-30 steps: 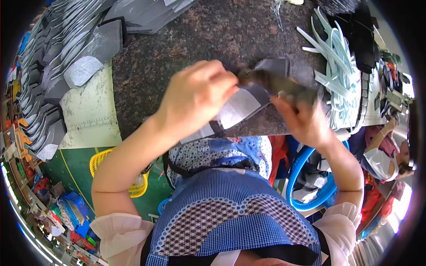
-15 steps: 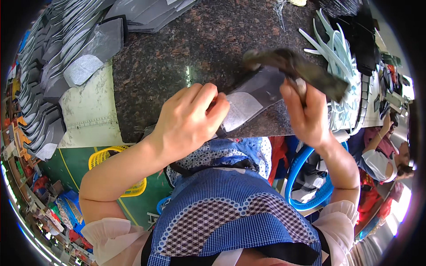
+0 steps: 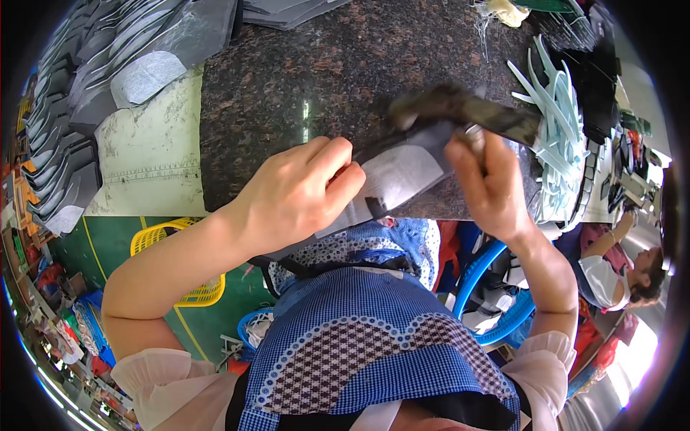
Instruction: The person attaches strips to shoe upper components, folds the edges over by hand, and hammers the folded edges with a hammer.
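Note:
My left hand has its fingers curled and pressed together on a dark grey sheet piece with a pale grey patch. Part of the piece is hidden under that hand, and its left end pokes out over the front edge of the speckled dark stone slab. In my right hand is a hammer, gripped by its handle close to the head. The hammer head, smeared by motion, is over the far edge of the piece; whether it touches cannot be made out.
Rows of stacked dark grey pieces line the left, with more flat pieces at the back. Pale green strips lie in a heap on the right. Below stand a yellow basket and a blue-rimmed basket. Another person is far right.
The piece has shifted under my left hand, and its end now shows past the slab's front edge. The hammer and my right hand have moved slightly left. The whole view has shifted a little.

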`<state>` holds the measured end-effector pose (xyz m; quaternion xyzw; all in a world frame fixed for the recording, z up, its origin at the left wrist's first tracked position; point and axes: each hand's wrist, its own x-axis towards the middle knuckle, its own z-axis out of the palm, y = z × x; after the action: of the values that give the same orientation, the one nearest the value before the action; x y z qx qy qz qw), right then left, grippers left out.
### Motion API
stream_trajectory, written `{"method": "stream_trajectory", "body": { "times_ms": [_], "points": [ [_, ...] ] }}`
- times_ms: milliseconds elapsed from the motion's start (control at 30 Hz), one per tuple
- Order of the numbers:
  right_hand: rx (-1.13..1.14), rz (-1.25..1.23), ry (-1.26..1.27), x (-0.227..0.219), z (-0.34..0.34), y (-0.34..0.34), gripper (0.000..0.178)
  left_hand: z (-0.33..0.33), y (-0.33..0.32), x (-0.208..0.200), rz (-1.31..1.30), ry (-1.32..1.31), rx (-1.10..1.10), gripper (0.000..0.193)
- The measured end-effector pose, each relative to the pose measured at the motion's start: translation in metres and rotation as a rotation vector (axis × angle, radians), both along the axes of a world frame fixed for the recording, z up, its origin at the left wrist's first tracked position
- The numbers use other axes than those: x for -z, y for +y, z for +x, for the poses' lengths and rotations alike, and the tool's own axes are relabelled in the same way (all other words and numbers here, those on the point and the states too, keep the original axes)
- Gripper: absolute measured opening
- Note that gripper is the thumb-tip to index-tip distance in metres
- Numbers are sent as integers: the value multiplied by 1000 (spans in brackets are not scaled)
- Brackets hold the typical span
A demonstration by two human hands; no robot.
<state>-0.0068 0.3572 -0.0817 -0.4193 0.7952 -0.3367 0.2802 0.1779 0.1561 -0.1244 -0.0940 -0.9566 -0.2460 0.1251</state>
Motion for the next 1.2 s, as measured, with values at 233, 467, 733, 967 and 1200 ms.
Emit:
{"method": "stream_trajectory", "body": {
  "times_ms": [233,467,733,967,1200],
  "points": [
    [-184,0,69,13,8,10,14,13,-17,5,302,38,-62,25],
    [-349,-28,140,0,12,0,10,17,-5,16,107,168,-67,19],
    [-276,-141,196,6,19,9,14,1,-8,10,221,79,-189,21],
    [-322,-446,102,2,14,-16,3,16,-3,11,262,98,-162,30],
    [-251,-46,342,-4,11,-17,9,6,-12,15,77,176,-126,23]
  ]
}}
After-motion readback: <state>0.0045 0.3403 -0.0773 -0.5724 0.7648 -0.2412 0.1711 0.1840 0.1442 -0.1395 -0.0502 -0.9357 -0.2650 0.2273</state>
